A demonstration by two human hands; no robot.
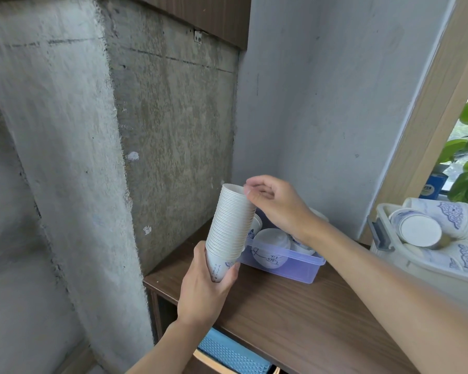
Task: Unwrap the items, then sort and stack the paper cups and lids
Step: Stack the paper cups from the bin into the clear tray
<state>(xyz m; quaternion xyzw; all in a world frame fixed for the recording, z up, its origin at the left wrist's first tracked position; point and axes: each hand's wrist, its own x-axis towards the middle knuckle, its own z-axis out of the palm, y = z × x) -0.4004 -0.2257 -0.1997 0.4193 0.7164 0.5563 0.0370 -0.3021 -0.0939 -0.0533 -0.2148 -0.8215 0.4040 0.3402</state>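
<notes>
Two hands are busy. My left hand [204, 290] has its grip wrapped tight round the bottom of a tall stack of paper cups [231, 228], held up in the air over the worktop [295, 314], at about 6 o'clock from the grey wall. The stack leans a bit to 1 o'clock. It could bend and spill, because thin paper is slippery. My right hand [274, 202] pinches the top rim with its fingertips. At 3 o'clock, a clear plastic box [303, 268] holds round white cups. Farther at 3 o'clock, a white tub [389, 255] holds cups lying on their sides.
</notes>
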